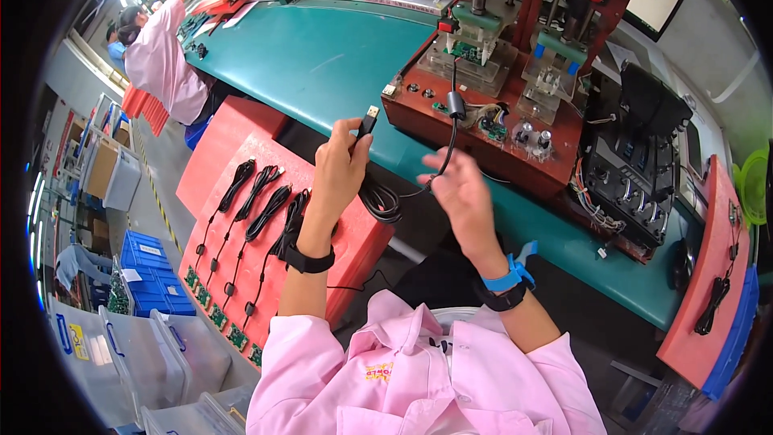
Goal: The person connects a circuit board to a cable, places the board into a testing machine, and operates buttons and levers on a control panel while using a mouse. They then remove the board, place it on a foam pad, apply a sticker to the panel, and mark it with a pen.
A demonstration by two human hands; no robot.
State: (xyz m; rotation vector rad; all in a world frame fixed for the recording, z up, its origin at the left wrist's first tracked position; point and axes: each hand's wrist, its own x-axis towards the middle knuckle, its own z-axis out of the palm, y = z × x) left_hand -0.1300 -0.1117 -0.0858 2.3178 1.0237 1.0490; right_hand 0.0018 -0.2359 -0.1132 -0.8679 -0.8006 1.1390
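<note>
My left hand (340,167) is closed on the USB plug (369,119) of a black cable, its metal tip pointing up. Below that hand hangs the cable's coiled length (380,200). My right hand (460,193), slightly blurred, has its fingers apart beside the cable's upper stretch, which crosses in front of or between them; contact is unclear. From there the cable rises past a black cylindrical bead (456,105) to a green circuit board (465,51) in the clear holder of a red test fixture (419,105).
Several coiled black cables (267,213) with small green boards lie on a red foam sheet (322,274) at left. A black control box (624,197) stands right of the fixture. Another foam sheet (684,342) holds a cable at far right. A person in pink (165,60) works at the far left.
</note>
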